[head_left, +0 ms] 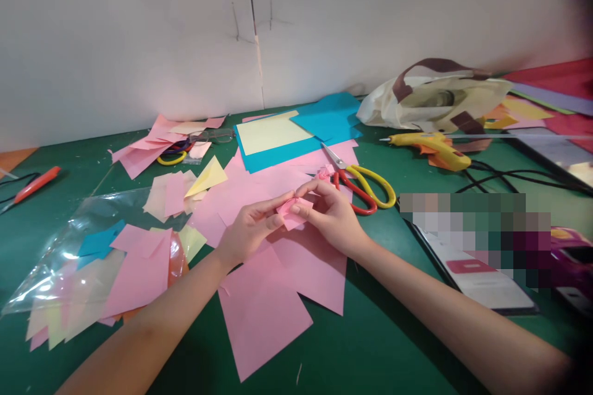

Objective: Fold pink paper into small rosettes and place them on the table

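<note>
The scissors [340, 163] are the landmark here. Left of them and nearer the person, both hands meet on the pink piece [291, 220], a small bit of folded paper. The left hand [245, 231] has its grip closed on one side, thumb against fingertips; the right hand [336, 217] has its grip clamped on the other. The tips seem to share the piece because it is small and thin, and pinching both sides probably keeps the folds from springing open.

Pink sheets [264, 327] overlap on the bench [384, 321] under the hands, left of the scissors and nearer. A crumpled pink bit [324, 174] lies just beside the scissors' handles. These handles point towards the right hand's side, which likely makes them easy to pick up.

Beyond the scissors, to the left, a cream sheet [275, 133] lies on blue paper [264, 160]. To their right and farther off, the glue gun [442, 147] lies on its side, nozzle pointing left. The clear bag [55, 253], well to their left, appears to keep loose scraps together. The tablet [495, 290] sits to their right, nearer, probably angled for viewing.
</note>
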Available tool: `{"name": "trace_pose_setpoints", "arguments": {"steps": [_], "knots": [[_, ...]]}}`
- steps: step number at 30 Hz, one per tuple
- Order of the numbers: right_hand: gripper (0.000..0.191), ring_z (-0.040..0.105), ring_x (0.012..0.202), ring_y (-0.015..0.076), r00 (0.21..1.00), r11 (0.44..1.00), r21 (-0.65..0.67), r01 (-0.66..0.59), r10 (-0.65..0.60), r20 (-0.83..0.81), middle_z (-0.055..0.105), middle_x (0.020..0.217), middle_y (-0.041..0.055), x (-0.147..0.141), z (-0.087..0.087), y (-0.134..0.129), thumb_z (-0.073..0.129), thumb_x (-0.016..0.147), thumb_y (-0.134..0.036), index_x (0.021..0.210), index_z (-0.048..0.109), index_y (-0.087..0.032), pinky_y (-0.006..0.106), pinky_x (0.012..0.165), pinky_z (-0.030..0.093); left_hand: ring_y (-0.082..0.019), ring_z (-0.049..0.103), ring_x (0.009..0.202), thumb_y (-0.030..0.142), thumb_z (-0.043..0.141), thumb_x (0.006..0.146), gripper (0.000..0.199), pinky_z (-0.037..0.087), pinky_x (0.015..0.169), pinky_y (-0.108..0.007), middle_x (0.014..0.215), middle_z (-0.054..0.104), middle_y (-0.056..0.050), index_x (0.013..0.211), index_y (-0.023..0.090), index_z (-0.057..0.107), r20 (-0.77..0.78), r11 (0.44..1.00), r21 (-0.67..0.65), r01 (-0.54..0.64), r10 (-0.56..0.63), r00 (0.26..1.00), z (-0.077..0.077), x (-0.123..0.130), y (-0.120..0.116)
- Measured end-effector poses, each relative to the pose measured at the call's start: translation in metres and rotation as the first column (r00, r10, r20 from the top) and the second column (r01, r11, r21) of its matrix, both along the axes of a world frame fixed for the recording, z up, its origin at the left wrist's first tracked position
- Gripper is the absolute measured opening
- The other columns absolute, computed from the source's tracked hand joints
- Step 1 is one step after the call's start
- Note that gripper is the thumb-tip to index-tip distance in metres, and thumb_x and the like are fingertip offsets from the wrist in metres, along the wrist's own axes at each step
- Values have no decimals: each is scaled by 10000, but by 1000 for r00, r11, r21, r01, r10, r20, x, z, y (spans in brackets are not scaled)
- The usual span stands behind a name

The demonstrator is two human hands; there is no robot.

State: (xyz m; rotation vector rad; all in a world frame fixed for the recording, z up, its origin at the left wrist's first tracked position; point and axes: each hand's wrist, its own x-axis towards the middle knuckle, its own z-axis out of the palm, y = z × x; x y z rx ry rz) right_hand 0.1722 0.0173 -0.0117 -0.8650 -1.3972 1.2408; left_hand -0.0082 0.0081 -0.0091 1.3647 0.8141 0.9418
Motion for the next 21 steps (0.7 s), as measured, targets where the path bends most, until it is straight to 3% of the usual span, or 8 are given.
{"name": "trace_pose_setpoints", "arguments": {"steps": [6,12,16,18,21], "knots": [[200,584,799,158,1000,999,53,-5,3,23,562,892,29,-1,-2,0,686,773,-346,864,558,-222,305,682,517,-237,542,1214,370,636,816,400,422,1041,-407,1290,610,-57,1205,278,620,-63,998,25,-51,53,997,4,2,-2],[217,543,804,147,993,981,193,14,-36,113,501,936,20,-2,0,-2,628,772,-182,937,500,-240,318,704,511,-240,632,1070,312,702,755,408,550,863,-356,1195,672,-57,1158,273,655,-240,986,123,-110,137,961,8,6,-8],[145,519,975,214,940,884,464,60,-206,271,475,998,47,-2,1,-5,654,769,-158,861,597,-256,376,773,502,-199,672,825,335,689,765,463,563,601,-274,1002,729,-57,1217,266,617,-282,992,88,-95,116,952,8,7,-10],[87,502,1033,232,919,835,549,27,-237,316,459,1051,60,-2,0,-5,650,800,-187,836,656,-266,389,795,501,-188,661,783,353,685,768,489,550,593,-270,900,734,-44,1241,263,599,-295,993,74,-94,112,949,8,6,-10],[106,525,964,216,896,807,589,40,-290,336,472,1010,60,-1,-2,-5,614,839,-201,828,690,-275,375,750,505,-177,660,744,377,671,778,529,547,585,-270,898,737,-38,1285,276,556,-314,993,59,-103,117,942,7,5,-10]]}}
